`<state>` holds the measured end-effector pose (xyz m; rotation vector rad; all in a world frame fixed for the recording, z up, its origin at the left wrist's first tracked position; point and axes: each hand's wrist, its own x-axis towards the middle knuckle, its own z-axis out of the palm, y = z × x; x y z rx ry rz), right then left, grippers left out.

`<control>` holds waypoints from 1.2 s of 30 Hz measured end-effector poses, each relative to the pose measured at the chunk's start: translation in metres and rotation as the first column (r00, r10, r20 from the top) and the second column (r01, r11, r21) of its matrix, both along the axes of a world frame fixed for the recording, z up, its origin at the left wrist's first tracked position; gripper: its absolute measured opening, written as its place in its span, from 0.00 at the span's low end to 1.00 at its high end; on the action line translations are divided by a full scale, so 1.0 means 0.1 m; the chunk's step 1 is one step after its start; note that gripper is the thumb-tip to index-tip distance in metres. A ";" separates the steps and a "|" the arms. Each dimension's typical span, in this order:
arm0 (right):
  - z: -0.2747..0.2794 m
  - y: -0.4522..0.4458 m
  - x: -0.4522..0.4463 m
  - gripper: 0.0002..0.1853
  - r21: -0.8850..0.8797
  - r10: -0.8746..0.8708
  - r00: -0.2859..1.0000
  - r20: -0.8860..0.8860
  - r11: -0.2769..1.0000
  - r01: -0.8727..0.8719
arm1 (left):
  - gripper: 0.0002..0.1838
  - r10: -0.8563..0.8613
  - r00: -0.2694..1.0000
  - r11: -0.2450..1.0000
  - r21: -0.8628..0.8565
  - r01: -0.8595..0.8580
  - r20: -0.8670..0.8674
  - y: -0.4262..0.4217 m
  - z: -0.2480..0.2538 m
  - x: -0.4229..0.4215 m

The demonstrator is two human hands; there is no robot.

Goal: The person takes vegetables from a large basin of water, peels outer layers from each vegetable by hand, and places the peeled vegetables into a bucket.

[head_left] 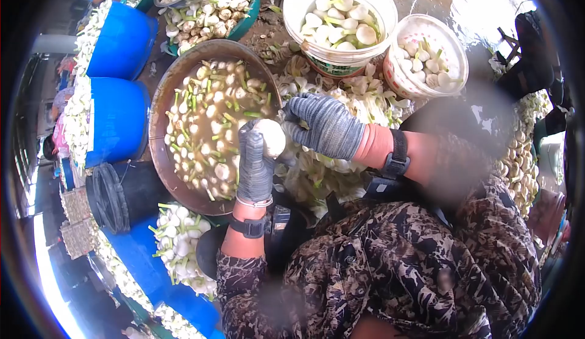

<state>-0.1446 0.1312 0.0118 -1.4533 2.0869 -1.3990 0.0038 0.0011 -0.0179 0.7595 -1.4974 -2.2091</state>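
White bulb [272, 138] — in left hand [255, 168], against its fingers [247, 137].

The left hand [253, 162] points up with its fingers curled in. The right hand [326, 126] is turned sideways, fingers bent, right near the left one. Both wear grey gloves [338, 124]. Each wrist has a black strap [248, 227]. The left arm [244, 245] stands up from below, and the right arm [421, 161] slants in from the right.

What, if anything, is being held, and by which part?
A white bulb, held at its side by the left hand; whether the right hand touches it is unclear.
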 end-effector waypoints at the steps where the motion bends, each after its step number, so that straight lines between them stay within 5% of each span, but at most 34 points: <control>1: 0.00 0.00 0.00 0.09 -0.010 -0.006 0.997 -0.077 1.000 0.005 | 0.28 -0.002 1.000 1.000 0.006 0.002 0.009 -0.01 -0.01 0.01; 3: 0.02 0.00 0.01 0.08 -0.010 -0.013 0.997 -0.080 1.000 0.013 | 0.26 0.007 0.995 0.972 -0.233 0.017 0.102 -0.03 -0.01 0.00; 7: -0.07 -0.04 0.01 0.09 0.087 -0.030 0.998 0.049 0.996 0.025 | 0.26 -0.158 0.987 0.975 -0.152 0.160 0.029 -0.01 0.11 0.00; 10: -0.22 -0.11 -0.09 0.13 0.056 0.106 0.822 0.560 0.985 -0.165 | 0.32 -0.233 0.972 0.952 -0.201 0.231 0.011 0.02 0.14 -0.04; 12: -0.18 -0.05 -0.11 0.14 -0.008 0.118 0.835 0.538 0.991 -0.136 | 0.35 -0.278 0.961 0.918 -0.292 0.269 0.012 0.01 0.13 -0.05; 15: 0.01 0.06 -0.15 0.15 -0.096 0.151 0.856 0.495 0.988 -0.119 | 0.34 -0.141 0.958 0.798 -0.544 0.260 0.250 -0.05 0.01 -0.01; 17: 0.13 0.14 -0.13 0.16 0.009 0.146 0.941 0.305 0.988 -0.156 | 0.33 -0.093 0.927 0.720 -0.618 0.315 0.364 -0.10 -0.06 0.03; 18: 0.15 0.16 -0.12 0.18 0.055 0.127 0.978 0.164 0.989 -0.137 | 0.25 -0.067 0.943 0.677 -0.680 0.282 0.325 -0.07 -0.03 0.00; 20: 0.18 0.16 -0.08 0.18 0.108 0.101 0.992 0.080 0.988 -0.109 | 0.27 -0.115 0.976 0.968 -0.199 0.152 0.186 0.00 0.07 -0.03; 21: 0.18 0.17 -0.06 0.19 0.160 0.079 0.997 -0.003 0.984 -0.078 | 0.29 -0.061 0.990 0.996 0.066 0.053 0.128 0.04 0.13 -0.06; 23: 0.19 0.18 -0.04 0.18 0.122 0.070 0.996 -0.050 0.990 -0.063 | 0.31 -0.028 0.992 0.825 0.557 0.095 -0.127 0.22 0.42 -0.16; 24: 0.19 0.17 -0.02 0.16 0.083 0.055 0.994 -0.098 0.995 -0.047 | 0.31 -0.027 0.991 0.826 0.556 0.094 -0.128 0.22 0.40 -0.14; 26: 0.19 0.16 -0.02 0.14 0.041 0.039 0.988 -0.146 0.999 -0.034 | 0.35 -0.104 0.993 0.971 0.210 0.112 -0.048 0.17 0.31 -0.07; 29: 0.16 0.16 -0.10 0.12 -0.016 0.050 0.982 -0.180 0.998 -0.054 | 0.32 -0.158 0.975 0.932 0.302 0.200 -0.157 0.02 0.16 0.02; 32: 0.04 0.12 -0.37 0.10 -0.013 -0.150 0.978 -0.144 0.989 0.150 | 0.30 -0.084 0.956 0.889 0.413 0.199 -0.280 -0.02 0.22 0.02; 36: -0.04 0.14 -0.64 0.11 0.180 -0.246 0.948 -0.200 0.942 0.282 | 0.31 -0.067 0.955 0.892 0.411 0.187 -0.289 -0.03 0.33 0.00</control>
